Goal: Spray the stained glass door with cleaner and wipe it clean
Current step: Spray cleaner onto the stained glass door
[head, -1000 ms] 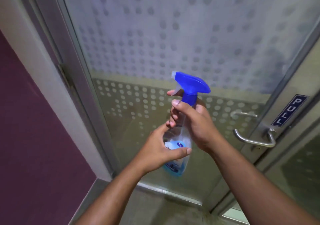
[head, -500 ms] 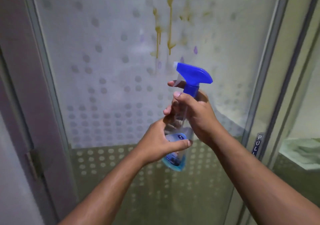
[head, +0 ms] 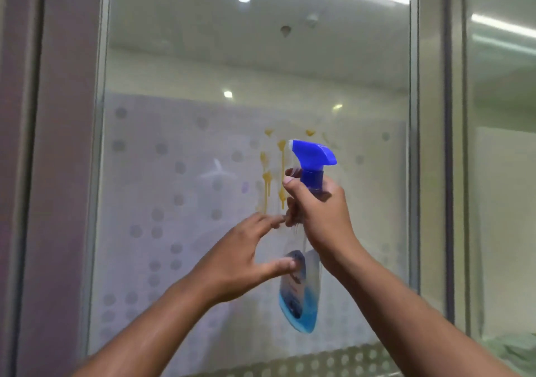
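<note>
Right hand point(head: 320, 217) raised in a closed grip; left hand point(head: 243, 257) spread open, thumb seemingly touching.

A clear spray bottle point(head: 301, 275) with a blue trigger head and little blue cleaner at its bottom is hanging upright near the frosted, dotted glass door point(head: 162, 191), where yellow stains point(head: 268, 178) are running down.

I saw the bottle point(head: 301, 283) at frame centre, before the door point(head: 179, 231). My right hand point(head: 319, 214) gripped its neck from the right; my left hand point(head: 240, 260) sat lower left, thumb at its label. The stains point(head: 268, 173) lay behind, just left of the nozzle point(head: 314, 154). The frame point(head: 432, 173) stood right.
</note>
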The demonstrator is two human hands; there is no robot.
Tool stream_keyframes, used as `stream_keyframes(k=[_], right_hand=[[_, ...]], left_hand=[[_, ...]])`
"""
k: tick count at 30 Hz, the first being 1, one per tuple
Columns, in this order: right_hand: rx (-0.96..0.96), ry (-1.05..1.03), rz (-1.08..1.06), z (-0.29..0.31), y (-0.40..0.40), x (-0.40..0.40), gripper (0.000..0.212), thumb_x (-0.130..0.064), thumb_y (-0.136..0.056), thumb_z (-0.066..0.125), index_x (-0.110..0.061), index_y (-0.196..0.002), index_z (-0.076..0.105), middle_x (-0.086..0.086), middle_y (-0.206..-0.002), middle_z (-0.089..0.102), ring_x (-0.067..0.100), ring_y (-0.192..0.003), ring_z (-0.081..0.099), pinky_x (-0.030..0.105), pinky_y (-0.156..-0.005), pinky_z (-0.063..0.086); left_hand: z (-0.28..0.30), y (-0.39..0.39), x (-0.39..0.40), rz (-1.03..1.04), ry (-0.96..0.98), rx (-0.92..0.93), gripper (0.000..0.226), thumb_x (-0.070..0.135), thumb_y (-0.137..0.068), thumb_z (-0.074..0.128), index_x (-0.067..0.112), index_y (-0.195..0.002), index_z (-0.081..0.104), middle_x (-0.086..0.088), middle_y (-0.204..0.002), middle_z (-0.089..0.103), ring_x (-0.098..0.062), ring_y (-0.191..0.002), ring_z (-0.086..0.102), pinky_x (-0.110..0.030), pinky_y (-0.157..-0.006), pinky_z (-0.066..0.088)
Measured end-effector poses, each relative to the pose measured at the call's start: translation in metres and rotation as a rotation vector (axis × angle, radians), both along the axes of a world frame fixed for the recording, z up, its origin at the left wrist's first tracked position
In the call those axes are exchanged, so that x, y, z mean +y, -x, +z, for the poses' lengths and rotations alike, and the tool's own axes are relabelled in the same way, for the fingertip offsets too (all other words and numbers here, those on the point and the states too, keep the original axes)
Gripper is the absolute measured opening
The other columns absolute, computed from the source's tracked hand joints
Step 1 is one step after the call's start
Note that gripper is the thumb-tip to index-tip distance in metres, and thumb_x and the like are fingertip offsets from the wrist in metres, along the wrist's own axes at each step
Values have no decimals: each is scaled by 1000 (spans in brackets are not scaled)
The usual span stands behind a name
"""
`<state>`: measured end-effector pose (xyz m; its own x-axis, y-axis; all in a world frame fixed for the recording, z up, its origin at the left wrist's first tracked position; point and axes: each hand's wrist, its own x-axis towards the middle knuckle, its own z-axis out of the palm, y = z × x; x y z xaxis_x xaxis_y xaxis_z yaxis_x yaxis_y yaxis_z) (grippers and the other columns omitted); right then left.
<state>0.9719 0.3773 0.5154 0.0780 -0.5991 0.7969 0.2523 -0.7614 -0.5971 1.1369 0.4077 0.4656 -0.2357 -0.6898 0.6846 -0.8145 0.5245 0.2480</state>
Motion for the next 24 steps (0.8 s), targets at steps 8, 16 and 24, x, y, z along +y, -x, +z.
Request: stream_keyframes(k=[8,16,24], right_hand=[[102,37,-259,49,-36,-1,36,-38,-86,61,-2,-83,53,17,-63,53,36,-57,55,51,-61,55],[143,8,-332,79,-69,-7,30,-47,-83,55,-21,-69,50,3,-61,56,43,-71,70,56,-72,59],[159,-28,-397,85,-80,-18,26,-46,-83,54,-23,-70,51,1,-63,55,40,-72,70,56,-71,62]], left_hand=[[74,-73,-23,667,401,-328,129,101,-78,21,16,-170,-7,-8,-179,-16,-33,-165,-18,-64,-132,1],[119,-82,-31,710,144,-423,162,112,-50,43,25,-157,-42,1,-160,-57,-36,-152,-46,-76,-124,-11],[118,-81,-42,772,98,-458,163,112,-48,45,27,-155,-44,1,-154,-62,-38,-147,-53,-82,-118,-14]])
